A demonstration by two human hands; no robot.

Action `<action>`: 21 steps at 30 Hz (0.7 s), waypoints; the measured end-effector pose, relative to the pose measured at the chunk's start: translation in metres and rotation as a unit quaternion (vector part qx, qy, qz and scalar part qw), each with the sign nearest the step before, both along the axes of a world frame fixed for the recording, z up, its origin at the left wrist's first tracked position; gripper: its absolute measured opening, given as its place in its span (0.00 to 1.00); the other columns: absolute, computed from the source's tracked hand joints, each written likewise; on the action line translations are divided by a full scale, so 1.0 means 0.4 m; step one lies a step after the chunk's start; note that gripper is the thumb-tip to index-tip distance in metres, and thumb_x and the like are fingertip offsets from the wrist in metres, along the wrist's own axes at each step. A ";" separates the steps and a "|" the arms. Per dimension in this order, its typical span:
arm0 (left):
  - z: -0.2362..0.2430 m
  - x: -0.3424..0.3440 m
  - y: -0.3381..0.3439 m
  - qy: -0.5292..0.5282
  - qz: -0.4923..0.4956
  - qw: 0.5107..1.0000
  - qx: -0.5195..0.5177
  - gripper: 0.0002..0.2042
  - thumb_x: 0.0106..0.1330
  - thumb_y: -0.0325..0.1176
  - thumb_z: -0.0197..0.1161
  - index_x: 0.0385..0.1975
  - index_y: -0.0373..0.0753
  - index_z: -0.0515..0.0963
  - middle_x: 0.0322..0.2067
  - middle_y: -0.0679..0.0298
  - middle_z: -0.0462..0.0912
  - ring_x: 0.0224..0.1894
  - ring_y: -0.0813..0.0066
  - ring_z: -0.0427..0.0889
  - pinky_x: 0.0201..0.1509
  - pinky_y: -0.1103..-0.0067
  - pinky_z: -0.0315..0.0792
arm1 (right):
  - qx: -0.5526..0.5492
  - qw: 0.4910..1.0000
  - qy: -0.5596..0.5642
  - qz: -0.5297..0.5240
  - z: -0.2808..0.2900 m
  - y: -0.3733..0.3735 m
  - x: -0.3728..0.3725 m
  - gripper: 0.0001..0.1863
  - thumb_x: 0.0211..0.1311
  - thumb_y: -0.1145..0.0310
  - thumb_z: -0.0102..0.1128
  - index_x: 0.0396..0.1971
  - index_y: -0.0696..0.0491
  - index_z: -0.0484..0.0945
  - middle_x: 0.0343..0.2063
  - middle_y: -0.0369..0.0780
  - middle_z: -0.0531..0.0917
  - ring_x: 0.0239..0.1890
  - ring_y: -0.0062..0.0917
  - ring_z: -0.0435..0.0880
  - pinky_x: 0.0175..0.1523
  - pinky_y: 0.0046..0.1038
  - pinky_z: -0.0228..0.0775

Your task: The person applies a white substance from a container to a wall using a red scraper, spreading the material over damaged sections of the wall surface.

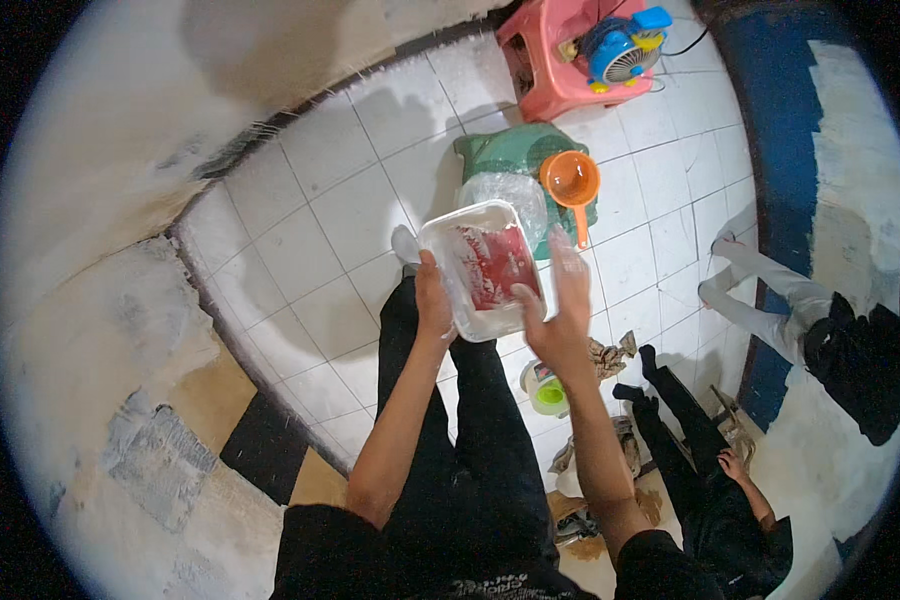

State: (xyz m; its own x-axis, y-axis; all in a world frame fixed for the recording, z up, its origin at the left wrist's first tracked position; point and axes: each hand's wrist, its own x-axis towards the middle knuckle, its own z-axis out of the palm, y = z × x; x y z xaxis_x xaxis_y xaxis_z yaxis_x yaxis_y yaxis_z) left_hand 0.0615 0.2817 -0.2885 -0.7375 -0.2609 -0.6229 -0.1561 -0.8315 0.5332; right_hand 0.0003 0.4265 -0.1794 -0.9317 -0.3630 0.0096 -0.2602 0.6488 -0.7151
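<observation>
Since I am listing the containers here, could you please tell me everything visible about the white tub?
The white tub looks like plastic, rectangular with rounded corners and a pale rim. Its open top faces the camera. Inside shows a red area with whitish smears; whether contents or surface is unclear. The left hand holds its left side; the blurred right hand overlaps its right edge, contact uncertain.

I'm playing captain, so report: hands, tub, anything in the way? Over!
Left hand holding white tub; right hand open at its right side. Tub red inside, smeared white. Orange dipper just beyond, seemingly not blocking.
</observation>
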 end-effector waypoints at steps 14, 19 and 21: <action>0.507 0.067 -0.095 0.061 0.088 0.994 -0.031 0.32 0.71 0.59 0.36 0.57 0.34 0.66 0.50 0.57 0.74 0.49 0.66 0.77 0.54 0.71 0.72 | 0.024 0.994 -0.064 0.081 0.444 -0.214 0.142 0.15 0.57 0.76 0.54 0.45 0.61 0.69 0.26 0.56 0.79 0.30 0.52 0.80 0.33 0.41 0.72; 0.616 0.131 -0.235 0.064 0.100 0.993 -0.025 0.33 0.71 0.59 0.35 0.58 0.33 0.64 0.52 0.55 0.73 0.51 0.64 0.77 0.55 0.70 0.73 | -0.043 0.993 0.077 0.083 0.577 -0.339 0.147 0.04 0.58 0.77 0.52 0.31 0.62 0.70 0.19 0.56 0.76 0.23 0.53 0.77 0.26 0.43 0.67; 0.631 0.153 -0.286 0.085 0.140 0.986 -0.009 0.30 0.73 0.56 0.37 0.54 0.32 0.69 0.47 0.58 0.76 0.47 0.71 0.77 0.52 0.76 0.73 | -0.041 0.992 0.077 0.091 0.571 -0.400 0.177 0.04 0.58 0.77 0.52 0.29 0.62 0.69 0.18 0.56 0.75 0.22 0.52 0.77 0.25 0.42 0.66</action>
